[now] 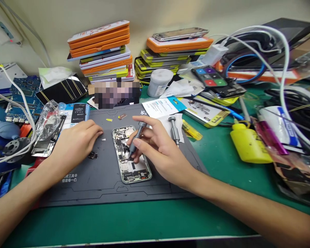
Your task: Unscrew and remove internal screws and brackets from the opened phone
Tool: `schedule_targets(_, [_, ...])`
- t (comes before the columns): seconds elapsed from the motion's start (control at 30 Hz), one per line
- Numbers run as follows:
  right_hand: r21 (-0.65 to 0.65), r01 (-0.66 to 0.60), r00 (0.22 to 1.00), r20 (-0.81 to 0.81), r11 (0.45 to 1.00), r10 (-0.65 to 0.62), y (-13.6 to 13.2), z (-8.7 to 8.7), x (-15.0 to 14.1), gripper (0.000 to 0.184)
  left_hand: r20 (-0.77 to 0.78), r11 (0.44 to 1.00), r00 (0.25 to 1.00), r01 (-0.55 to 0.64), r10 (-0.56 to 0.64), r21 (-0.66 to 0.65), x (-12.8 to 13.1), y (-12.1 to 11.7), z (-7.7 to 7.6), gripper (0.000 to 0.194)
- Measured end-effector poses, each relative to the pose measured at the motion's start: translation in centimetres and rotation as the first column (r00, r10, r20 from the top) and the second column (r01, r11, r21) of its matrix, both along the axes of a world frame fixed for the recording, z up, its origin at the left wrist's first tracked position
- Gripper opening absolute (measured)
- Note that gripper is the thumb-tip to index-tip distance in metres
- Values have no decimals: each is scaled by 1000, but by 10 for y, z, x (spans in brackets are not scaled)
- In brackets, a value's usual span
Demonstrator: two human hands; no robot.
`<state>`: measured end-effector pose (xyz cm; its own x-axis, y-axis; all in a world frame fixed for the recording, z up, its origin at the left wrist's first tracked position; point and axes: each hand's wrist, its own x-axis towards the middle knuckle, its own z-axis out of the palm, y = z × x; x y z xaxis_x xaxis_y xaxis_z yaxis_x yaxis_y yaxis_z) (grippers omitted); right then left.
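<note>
An opened phone (123, 146) lies on the dark grey work mat (93, 187), its inner boards and parts exposed. My right hand (157, 144) is closed around a grey precision screwdriver (136, 139), held tilted, its tip down at the phone's interior. My left hand (79, 137) rests on the mat left of the phone with its fingers curled together; whatever they may hold is hidden. Close to those fingers are a tiny light part (103, 139) and a small dark component (93, 155). A second screwdriver (174, 129) lies on white paper right of the phone.
Orange and yellow boxes (99, 36) are stacked at the back. A white tub (159, 82) stands among packets. On the right are a yellow bottle (249, 143) and white cables (284, 79). A phone battery (79, 112) and a blue air blower (8, 130) lie left.
</note>
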<state>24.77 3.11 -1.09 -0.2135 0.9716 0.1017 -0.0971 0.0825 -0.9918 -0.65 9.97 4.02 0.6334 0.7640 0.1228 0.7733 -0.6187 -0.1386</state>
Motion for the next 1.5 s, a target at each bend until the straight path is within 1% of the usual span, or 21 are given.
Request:
schedule_targets(0.07, [-6,4,1000,-8,1000,-5,0,1,0,45,19,997,1000,7,-8,83,2,-5,1,31])
schedule_targets(0.1, [-11,9,1000,-14,1000,-9,0,2,0,45,31,993,999,25,-29,113,4,-9,3,29])
schedule_targets(0.17, [-23,20,999,-26,1000,-21,0,3,0,44,53,987,993,94,-102,133,9,-21,5,25])
schedule_targets(0.27, [-42,39,998,-53,998,-41,0,4,0,44,74,981,980,178,-184,81,18,-39,6,23])
schedule_targets(0.37, [-71,34,996,-76,997,-39,1,4,1,44,114,969,963,245,-244,4,24,-50,3,25])
schedule_targets(0.5, [-80,39,995,-90,996,-46,2,3,0,45,181,938,939,318,-292,-136,26,-51,-3,25])
schedule_targets(0.57, [-73,45,994,-96,996,-52,1,3,0,46,207,929,932,334,-299,-161,27,-50,-5,25])
schedule_targets(0.63, [-72,43,993,-103,996,-50,1,2,0,46,225,923,923,351,-313,-156,27,-49,-6,27])
schedule_targets(0.77, [-71,33,992,-123,997,-41,1,1,0,46,199,926,923,357,-330,-122,28,-51,-7,28])
schedule_targets(0.9, [-64,37,993,-109,997,-44,2,2,0,45,161,933,940,325,-301,-154,29,-52,-7,22])
schedule_targets(1.0, [-58,37,995,-94,998,-43,2,3,0,44,146,929,941,327,-304,-172,28,-51,-7,20])
schedule_targets(1.17, [-56,40,996,-84,998,-44,1,3,0,44,143,921,928,363,-343,-144,28,-52,-9,22])
schedule_targets(1.37, [-49,42,997,-68,998,-45,1,4,0,43,73,924,937,350,-342,-152,29,-54,-9,25])
schedule_targets(1.5, [-48,42,997,-61,998,-45,1,4,0,42,42,920,930,368,-365,-136,28,-53,-9,25])
